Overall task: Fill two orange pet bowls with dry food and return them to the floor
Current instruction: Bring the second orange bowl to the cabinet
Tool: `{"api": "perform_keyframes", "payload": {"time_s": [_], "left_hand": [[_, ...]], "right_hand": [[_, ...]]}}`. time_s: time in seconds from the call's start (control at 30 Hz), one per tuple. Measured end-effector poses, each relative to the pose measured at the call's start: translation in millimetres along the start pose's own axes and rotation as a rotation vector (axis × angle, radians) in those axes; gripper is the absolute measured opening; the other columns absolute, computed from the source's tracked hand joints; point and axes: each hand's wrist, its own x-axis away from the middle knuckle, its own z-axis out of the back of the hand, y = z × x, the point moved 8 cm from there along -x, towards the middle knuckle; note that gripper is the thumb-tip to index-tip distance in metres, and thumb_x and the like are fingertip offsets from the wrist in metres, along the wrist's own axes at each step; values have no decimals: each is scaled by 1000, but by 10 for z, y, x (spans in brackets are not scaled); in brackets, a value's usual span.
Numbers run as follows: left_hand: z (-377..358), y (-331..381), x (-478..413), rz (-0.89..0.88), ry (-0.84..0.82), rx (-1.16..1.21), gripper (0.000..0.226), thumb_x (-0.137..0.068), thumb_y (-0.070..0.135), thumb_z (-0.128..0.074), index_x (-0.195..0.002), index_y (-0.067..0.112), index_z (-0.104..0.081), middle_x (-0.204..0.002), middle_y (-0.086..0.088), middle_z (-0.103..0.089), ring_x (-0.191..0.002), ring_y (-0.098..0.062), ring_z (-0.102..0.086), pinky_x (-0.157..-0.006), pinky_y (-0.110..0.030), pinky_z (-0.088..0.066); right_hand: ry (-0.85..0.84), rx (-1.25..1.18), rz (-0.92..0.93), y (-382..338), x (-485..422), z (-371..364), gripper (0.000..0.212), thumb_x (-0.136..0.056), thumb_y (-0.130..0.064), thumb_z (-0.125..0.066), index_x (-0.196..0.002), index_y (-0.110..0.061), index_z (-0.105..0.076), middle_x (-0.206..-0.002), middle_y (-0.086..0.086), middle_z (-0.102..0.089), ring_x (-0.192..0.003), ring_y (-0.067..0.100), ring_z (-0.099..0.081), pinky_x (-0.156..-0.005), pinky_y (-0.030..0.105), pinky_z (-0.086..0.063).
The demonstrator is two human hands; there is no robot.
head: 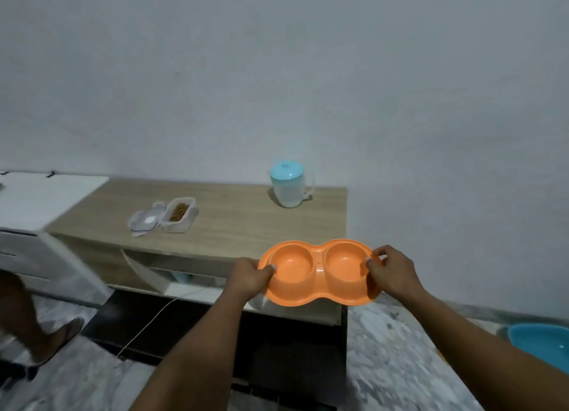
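An orange double pet bowl [318, 273], two round wells joined in one piece, is held in the air just in front of the wooden cabinet's [240, 216] front right edge. Both wells look empty. My left hand [251, 276] grips its left rim and my right hand [391, 272] grips its right rim. On the cabinet top, to the left, stands an open clear container of brown dry food [179, 213] with its lid [144, 223] lying beside it.
A clear jug with a teal lid [289, 184] stands at the back of the cabinet top. A white appliance [37, 201] adjoins the cabinet on the left. Another person's leg and sandal [52, 333] are at lower left. A blue basin [545, 346] sits on the floor at right.
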Motion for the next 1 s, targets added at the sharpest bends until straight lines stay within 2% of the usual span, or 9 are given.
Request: {"api": "perform_keyframes", "payload": {"time_s": [0.1,0.27,0.37,0.43,0.57,0.7,0.8,1.0], "left_hand": [[455,-238,-182,19,27,6,33,-84,35,-74,-79,3,-72,-77,-15,-73,-74,-29,-70,-76,-40,-59],[1137,-557,-706,21,56,-24,41,-85,35,-75,-63,9,-52,-63,-12,-58,-62,-28,-61,-62,-35,-48],[1462,-701,-1100,15,50,-57,39,-85,38,-73,-64,11,-54,-68,-8,-61,-74,-30,-66,-65,-33,-45],[1619,-785,-1295,11,41,-91,35,-86,38,-72,-68,12,-56,-74,-7,-63,-81,-30,-66,-67,-32,-45],[1794,-938,-1635,16,8,-131,30,-86,37,-72,-73,16,-55,-88,-10,-67,-92,-32,-67,-82,-39,-55],[1827,-954,-2010,5,-18,-144,28,-90,36,-70,-97,9,-64,-101,-12,-67,-101,-31,-63,-88,-37,-50],[1779,-1004,-2254,21,-10,-149,43,-90,35,-71,-116,2,-65,-114,-14,-67,-112,-33,-61,-91,-35,-47],[1580,-1032,-2822,26,-54,-244,60,-85,45,-71,-130,6,-61,-132,-12,-62,-121,-29,-57,-100,-37,-44]], "right_hand": [[-17,25,36,-424,-51,-390,33,-91,-33,-63,-119,-16,-62,-111,10,-67,-102,29,-63,-89,45,-54],[-11,31,33,-1020,-283,-1133,34,-92,-34,-62,-121,-17,-59,-113,11,-67,-98,28,-62,-86,44,-56],[-2,21,14,-1273,-416,-1611,35,-93,-33,-62,-123,-16,-58,-115,12,-66,-99,28,-62,-86,46,-56],[0,33,-11,-1372,-457,-1861,36,-94,-31,-61,-125,-14,-58,-116,14,-66,-98,29,-62,-85,42,-55],[2,50,-27,-1487,-565,-2222,36,-95,-28,-60,-126,-10,-58,-115,14,-67,-95,26,-61,-78,35,-49],[5,69,-32,-1569,-851,-2435,38,-96,-28,-59,-128,-10,-57,-117,15,-67,-98,28,-64,-82,41,-55],[5,86,-47,-1591,-1085,-2567,38,-96,-28,-60,-130,-10,-56,-122,15,-64,-103,29,-63,-84,44,-56],[14,111,-60,-1570,-1595,-2721,37,-95,-28,-62,-127,-11,-58,-122,14,-65,-107,31,-62,-87,43,-53]]}}
